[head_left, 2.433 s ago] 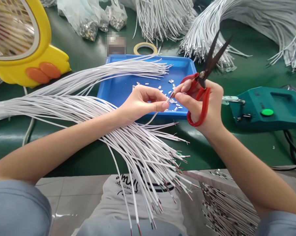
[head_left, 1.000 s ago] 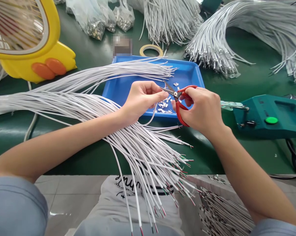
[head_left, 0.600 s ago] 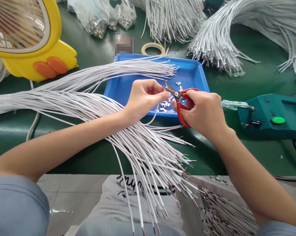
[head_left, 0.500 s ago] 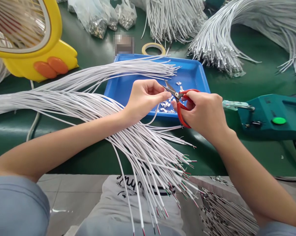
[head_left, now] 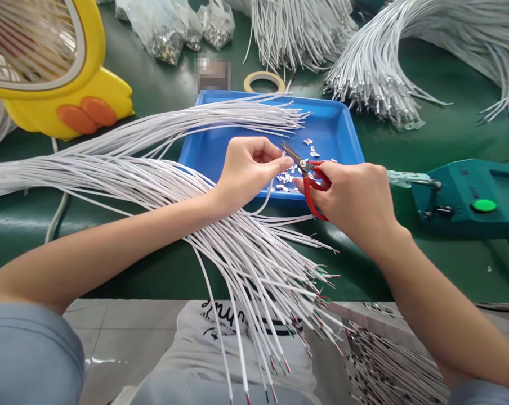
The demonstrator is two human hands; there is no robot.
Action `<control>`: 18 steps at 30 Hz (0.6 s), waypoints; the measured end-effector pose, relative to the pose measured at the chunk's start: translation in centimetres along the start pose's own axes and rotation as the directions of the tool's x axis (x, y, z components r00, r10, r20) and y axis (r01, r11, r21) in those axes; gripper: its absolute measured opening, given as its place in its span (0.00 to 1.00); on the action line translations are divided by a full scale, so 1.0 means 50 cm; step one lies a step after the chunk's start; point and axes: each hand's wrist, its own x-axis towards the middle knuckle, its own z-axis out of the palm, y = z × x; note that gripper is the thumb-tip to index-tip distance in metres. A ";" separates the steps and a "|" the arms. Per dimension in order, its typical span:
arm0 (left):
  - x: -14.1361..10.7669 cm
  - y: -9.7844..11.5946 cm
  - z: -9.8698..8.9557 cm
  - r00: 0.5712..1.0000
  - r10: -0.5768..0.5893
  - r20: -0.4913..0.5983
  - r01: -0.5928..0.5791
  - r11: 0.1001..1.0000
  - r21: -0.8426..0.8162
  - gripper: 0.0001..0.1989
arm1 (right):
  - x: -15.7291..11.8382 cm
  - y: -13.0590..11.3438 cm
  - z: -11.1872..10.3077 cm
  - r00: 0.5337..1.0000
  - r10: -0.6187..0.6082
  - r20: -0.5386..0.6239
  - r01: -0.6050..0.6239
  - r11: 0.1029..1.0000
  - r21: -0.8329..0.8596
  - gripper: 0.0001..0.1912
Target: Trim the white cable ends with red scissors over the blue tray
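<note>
My left hand (head_left: 254, 171) pinches the end of one white cable (head_left: 269, 191) between thumb and fingers, above the blue tray (head_left: 351, 126). In my right hand (head_left: 351, 191) are red-handled scissors (head_left: 308, 180), their blades almost together and right at the left fingertips. The exact cut point on the cable is hidden by the fingers. Small white offcuts (head_left: 285, 178) lie in the tray under the blades. A bundle of white cables (head_left: 254, 253) passes under my left forearm, its ends showing red and green wires. A second cable bundle (head_left: 237, 115) rests across the tray.
A yellow fan (head_left: 98, 84) stands at the left. Behind the tray are a tape roll (head_left: 251, 82), bags of small metal parts (head_left: 216, 25) and more cable bundles (head_left: 389, 84). A green machine (head_left: 469, 197) sits at the right, and other cables (head_left: 393, 360) are below the table edge.
The scissor blades have closed up from a wider gap. My right hand has shifted slightly to the right and its fingers have drawn together, while my left hand has stayed in place.
</note>
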 end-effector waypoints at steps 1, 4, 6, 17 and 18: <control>0.000 -0.001 0.000 1.000 0.005 -0.003 -0.005 1.000 0.003 0.10 | 0.000 0.001 0.000 1.000 -0.003 0.005 0.003 1.000 0.002 0.20; 0.001 -0.002 -0.002 1.000 0.021 -0.003 -0.021 1.000 0.003 0.09 | 0.002 0.009 0.001 0.999 0.016 -0.029 -0.015 0.999 0.030 0.23; 0.000 0.000 -0.003 1.000 0.030 -0.002 -0.030 1.000 0.007 0.09 | 0.005 0.014 0.000 0.991 0.081 -0.110 -0.071 0.993 0.094 0.25; 0.002 -0.005 -0.003 0.999 0.048 0.000 -0.048 0.997 -0.056 0.10 | 0.005 -0.002 0.006 0.981 0.109 -0.163 -0.100 0.993 0.062 0.19; 0.002 -0.005 -0.002 0.998 0.057 -0.002 -0.057 0.997 -0.059 0.09 | 0.004 -0.003 0.006 0.984 0.095 -0.153 -0.088 0.995 0.051 0.19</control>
